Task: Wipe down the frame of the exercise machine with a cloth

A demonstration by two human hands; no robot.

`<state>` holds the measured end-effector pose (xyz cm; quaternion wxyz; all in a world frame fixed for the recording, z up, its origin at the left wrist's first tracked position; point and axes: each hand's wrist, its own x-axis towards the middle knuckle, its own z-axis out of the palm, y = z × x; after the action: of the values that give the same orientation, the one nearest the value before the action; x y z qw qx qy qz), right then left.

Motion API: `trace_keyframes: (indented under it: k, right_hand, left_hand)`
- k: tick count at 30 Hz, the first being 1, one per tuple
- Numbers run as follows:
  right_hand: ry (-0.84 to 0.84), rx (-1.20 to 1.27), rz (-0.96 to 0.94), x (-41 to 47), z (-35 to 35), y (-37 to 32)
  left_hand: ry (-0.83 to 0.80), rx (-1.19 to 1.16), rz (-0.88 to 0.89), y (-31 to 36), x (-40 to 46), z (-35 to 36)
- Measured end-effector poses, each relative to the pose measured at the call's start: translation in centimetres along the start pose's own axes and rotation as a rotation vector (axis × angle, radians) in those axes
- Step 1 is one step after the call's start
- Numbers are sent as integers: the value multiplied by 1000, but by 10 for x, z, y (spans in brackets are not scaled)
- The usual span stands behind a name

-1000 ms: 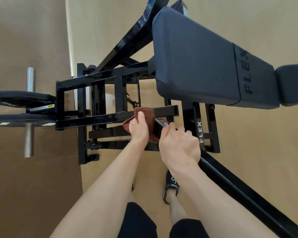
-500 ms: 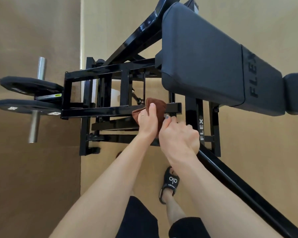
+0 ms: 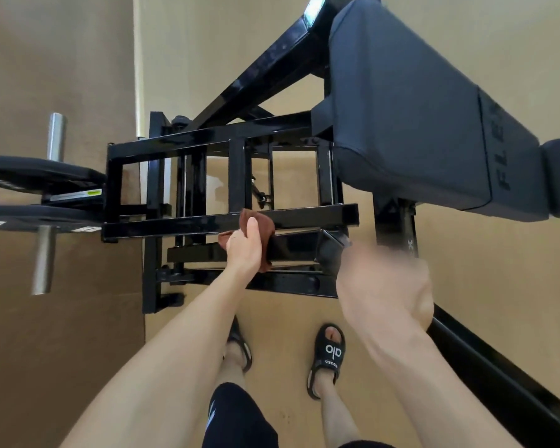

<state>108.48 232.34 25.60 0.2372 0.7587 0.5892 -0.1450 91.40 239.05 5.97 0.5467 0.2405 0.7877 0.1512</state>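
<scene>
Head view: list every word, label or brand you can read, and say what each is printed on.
"FLE", cut off by the picture's edge: side of the dark pad.
"alo": strap of the black sandal; the smaller word under it is too small to read.
"X", the rest hidden: black frame upright.
Yellow-and-white sticker and weight plate markings: too blurred.

The floor (image 3: 466,318) is covered in tan sheets, smooth and matte. On the left lies a darker brown strip (image 3: 62,350), its straight edge running from top to bottom of the view. A thin pale line (image 3: 138,76) follows that edge in the upper part. Faint seams cross the brown strip. Light is soft and even, with a bright glint on the floor (image 3: 215,185) seen through the bars. A small greenish reflection (image 3: 314,9) shows at the top. No walls or windows can be made out.
</scene>
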Motion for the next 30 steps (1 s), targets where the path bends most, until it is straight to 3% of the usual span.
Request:
trace_keyframes:
  k: [2, 5, 7, 11, 14, 20, 24, 30]
  right_hand:
    - [25, 64, -22, 0, -11, -12]
    - [28, 262, -97, 18, -14, -48]
    - [5, 299, -151, 37, -6, -71]
    - [-19, 154, -166, 62, 15, -93]
    - [34, 25, -141, 68, 27, -99]
    - [180, -39, -153, 66, 40, -98]
    - [132, -62, -181, 70, 38, -103]
    - [165, -74, -290, 69, 42, -108]
  left_hand:
    - [-25, 14, 102, 0, -8, -1]
    - [-142, 20, 390, 0, -31, 0]
    - [-211, -1, 464, -5, -40, 3]
    - [-156, 18, 323, -8, -27, 13]
    - [-40, 62, 419, -13, -17, 18]
    - [-28, 19, 265, -48, 44, -23]
    - [61, -3, 227, -56, 55, -26]
    - [-29, 0, 529, -44, 1, -9]
